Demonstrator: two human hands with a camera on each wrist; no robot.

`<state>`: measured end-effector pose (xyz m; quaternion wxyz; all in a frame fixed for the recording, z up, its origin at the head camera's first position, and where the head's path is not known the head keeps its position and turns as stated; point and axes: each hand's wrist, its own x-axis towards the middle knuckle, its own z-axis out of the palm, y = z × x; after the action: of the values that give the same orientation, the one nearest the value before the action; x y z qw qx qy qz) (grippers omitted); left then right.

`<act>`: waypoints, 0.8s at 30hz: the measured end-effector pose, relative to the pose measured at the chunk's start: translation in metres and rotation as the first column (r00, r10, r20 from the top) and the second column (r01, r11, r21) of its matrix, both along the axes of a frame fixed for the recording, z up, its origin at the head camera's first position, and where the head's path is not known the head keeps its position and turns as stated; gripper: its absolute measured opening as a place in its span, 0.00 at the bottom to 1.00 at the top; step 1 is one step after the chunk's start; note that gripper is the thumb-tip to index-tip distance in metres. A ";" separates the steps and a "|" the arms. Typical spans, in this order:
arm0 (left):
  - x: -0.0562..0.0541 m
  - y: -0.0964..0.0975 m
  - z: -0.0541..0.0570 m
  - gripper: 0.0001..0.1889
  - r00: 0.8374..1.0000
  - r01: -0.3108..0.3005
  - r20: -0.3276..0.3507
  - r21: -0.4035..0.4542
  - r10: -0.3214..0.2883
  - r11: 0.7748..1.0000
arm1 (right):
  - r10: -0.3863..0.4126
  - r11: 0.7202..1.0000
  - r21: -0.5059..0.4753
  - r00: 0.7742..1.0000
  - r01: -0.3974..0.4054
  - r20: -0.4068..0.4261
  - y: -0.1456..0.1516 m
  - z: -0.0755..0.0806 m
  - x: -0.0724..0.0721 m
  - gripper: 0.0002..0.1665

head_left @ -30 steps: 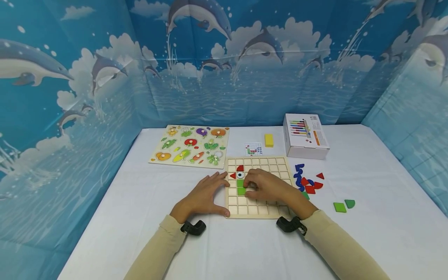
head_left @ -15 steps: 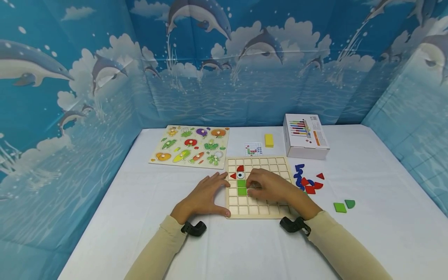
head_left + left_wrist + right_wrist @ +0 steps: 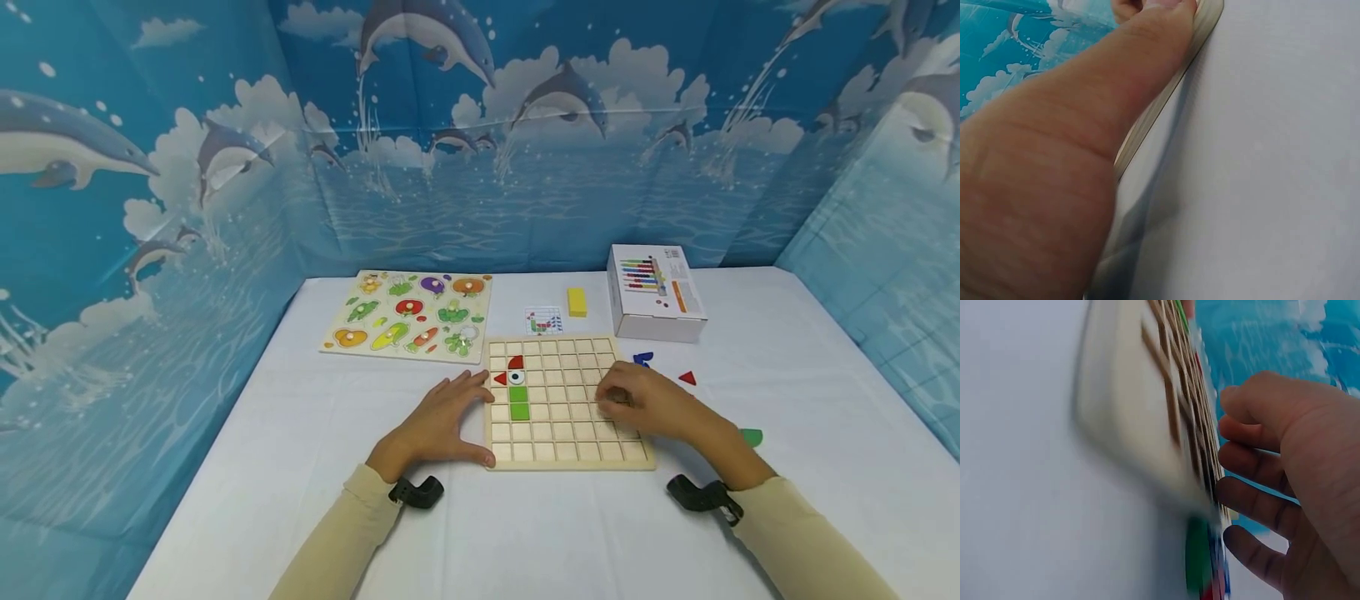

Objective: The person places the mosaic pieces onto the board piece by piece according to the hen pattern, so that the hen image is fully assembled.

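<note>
A wooden grid board [image 3: 555, 454] lies on the table. In its left columns sit two green squares [image 3: 519, 411], a white eye tile [image 3: 517, 377], a red triangle [image 3: 500, 379] and a red quarter-round [image 3: 516, 363]. My left hand [image 3: 438, 425] spreads along the board's left side, with the thumb [image 3: 1160, 37] at the near corner in the left wrist view. Above the board's right edge is my right hand [image 3: 656, 402], fingers loosely bent. Nothing shows between these fingers [image 3: 1254, 494] in the right wrist view. Most of the loose pieces are hidden behind it.
Blue pieces [image 3: 642, 357], a red triangle [image 3: 687, 378] and a green quarter-round [image 3: 751, 437] lie right of the board. Behind it are a pattern card [image 3: 543, 320], a yellow block [image 3: 576, 302] and a white box [image 3: 658, 329]. A vegetable puzzle [image 3: 386, 317] lies back left.
My right hand has left the green squares and moved right across the board to its right edge, uncovering the middle cells. My left hand stays in place.
</note>
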<state>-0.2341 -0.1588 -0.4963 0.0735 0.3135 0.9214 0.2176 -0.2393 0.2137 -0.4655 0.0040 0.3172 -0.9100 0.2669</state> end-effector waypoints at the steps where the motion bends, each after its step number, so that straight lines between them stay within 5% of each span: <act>1: 0.000 0.000 0.000 0.47 1.000 -0.001 0.002 -0.005 0.001 1.000 | -0.018 1.000 0.003 1.000 0.018 -0.012 0.009 -0.001 0.002 0.06; 7: 0.000 0.000 -0.002 0.48 1.000 -0.005 0.004 0.003 0.005 1.000 | -0.174 0.984 0.037 0.984 0.175 -0.038 0.062 0.000 0.020 0.08; 13: -0.002 0.000 -0.003 0.48 1.000 0.004 -0.002 0.007 -0.003 1.000 | -0.336 0.939 0.106 0.938 0.327 0.083 0.114 0.002 0.038 0.20; 19: -0.001 -0.001 -0.002 0.47 1.000 0.003 0.004 0.005 -0.003 1.000 | -0.408 0.904 0.208 0.898 0.373 0.164 0.150 0.002 0.048 0.25; 24: -0.001 -0.001 0.000 0.47 1.000 0.008 0.006 0.009 -0.008 1.000 | -0.400 0.905 0.238 0.897 0.353 0.189 0.160 0.000 0.050 0.20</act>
<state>-0.2348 -0.1596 -0.4966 0.0758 0.3168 0.9190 0.2223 -0.1888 0.3738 -0.4656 -0.0828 0.0994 -0.9702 0.2049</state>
